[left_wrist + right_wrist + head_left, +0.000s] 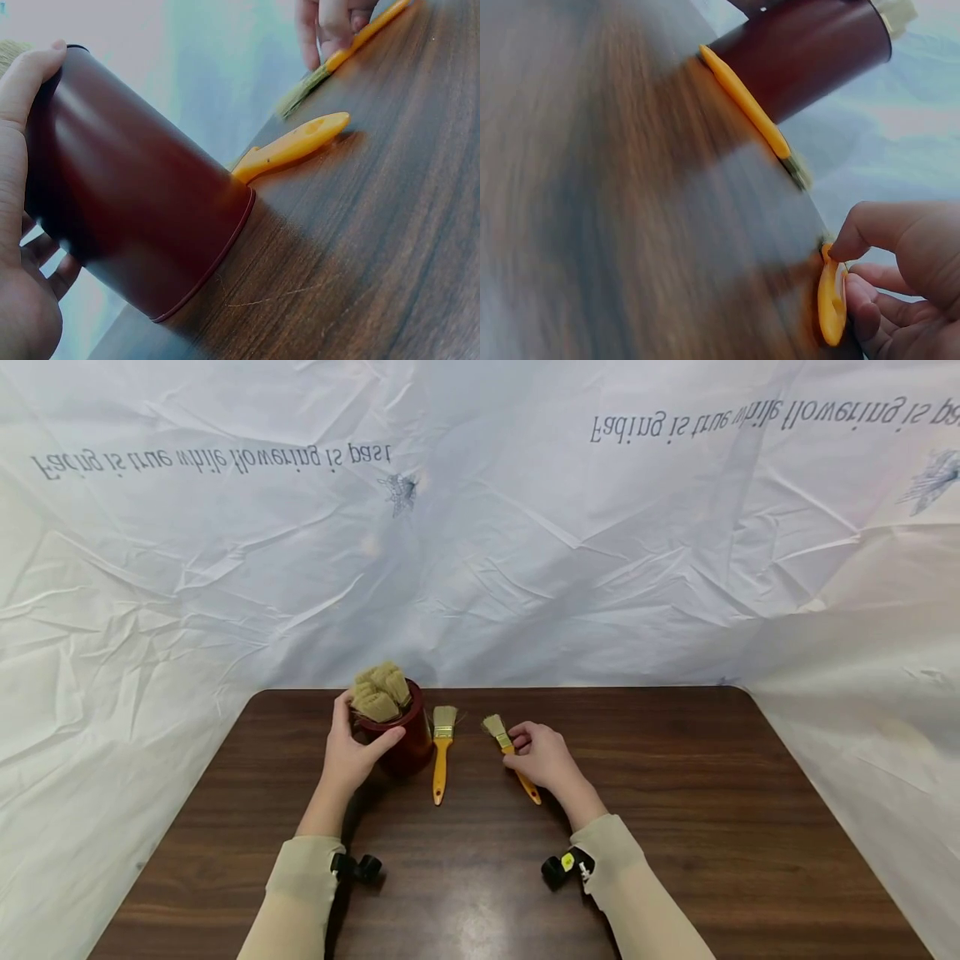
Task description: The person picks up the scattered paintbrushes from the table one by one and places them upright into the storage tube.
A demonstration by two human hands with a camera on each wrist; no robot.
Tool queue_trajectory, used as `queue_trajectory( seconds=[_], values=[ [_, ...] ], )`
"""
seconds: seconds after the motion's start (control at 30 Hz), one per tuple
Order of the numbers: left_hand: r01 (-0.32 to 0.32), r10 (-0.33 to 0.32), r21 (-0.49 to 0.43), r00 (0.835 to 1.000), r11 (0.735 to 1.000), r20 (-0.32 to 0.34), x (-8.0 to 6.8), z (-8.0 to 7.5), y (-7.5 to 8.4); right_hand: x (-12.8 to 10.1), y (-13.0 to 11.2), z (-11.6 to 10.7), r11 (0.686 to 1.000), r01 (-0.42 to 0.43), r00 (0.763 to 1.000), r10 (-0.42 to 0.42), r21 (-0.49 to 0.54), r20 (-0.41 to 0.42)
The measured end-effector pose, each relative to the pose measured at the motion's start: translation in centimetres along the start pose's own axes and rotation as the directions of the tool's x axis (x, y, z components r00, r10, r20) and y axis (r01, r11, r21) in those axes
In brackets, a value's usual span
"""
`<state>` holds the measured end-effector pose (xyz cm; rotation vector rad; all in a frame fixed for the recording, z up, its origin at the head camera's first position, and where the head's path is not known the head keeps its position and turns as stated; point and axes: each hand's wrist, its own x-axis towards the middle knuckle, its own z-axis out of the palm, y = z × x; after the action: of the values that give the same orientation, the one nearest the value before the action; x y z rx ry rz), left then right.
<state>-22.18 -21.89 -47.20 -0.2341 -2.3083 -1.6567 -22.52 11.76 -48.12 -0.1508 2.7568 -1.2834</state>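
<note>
My left hand (349,758) grips a dark red cylindrical pot (409,747) near its rim, thumb on the near side and fingers round the far left. Several bristle heads (379,690) stick up out of the pot. Just right of it, a paintbrush with a yellow handle (441,768) lies on the table, bristles pointing away. Further right, my right hand (546,762) pinches a second, narrower paintbrush (528,787) by its handle, close to the metal band. In the right wrist view, thumb and fingertips sit at this brush's yellow handle (830,304), low over the tabletop.
The dark wood-grain table (675,827) ends at a back edge just behind the pot. A creased white sheet (525,568) with printed lettering hangs behind and at both sides.
</note>
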Motion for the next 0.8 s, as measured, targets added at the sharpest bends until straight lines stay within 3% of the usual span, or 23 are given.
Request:
queue_trajectory(
  seconds=[0.6,0.8],
  values=[
    [-0.004,0.004,-0.006,1.000,1.000,-0.001,0.10,0.01,-0.13,-0.24,0.73,-0.22,0.997,0.057,0.998,-0.057,-0.051,0.001],
    [-0.002,0.002,-0.003,1.000,1.000,0.001,0.05,0.02,-0.15,-0.13,1.07,-0.64,0.997,0.073,0.997,-0.073,0.028,-0.001]
  ],
)
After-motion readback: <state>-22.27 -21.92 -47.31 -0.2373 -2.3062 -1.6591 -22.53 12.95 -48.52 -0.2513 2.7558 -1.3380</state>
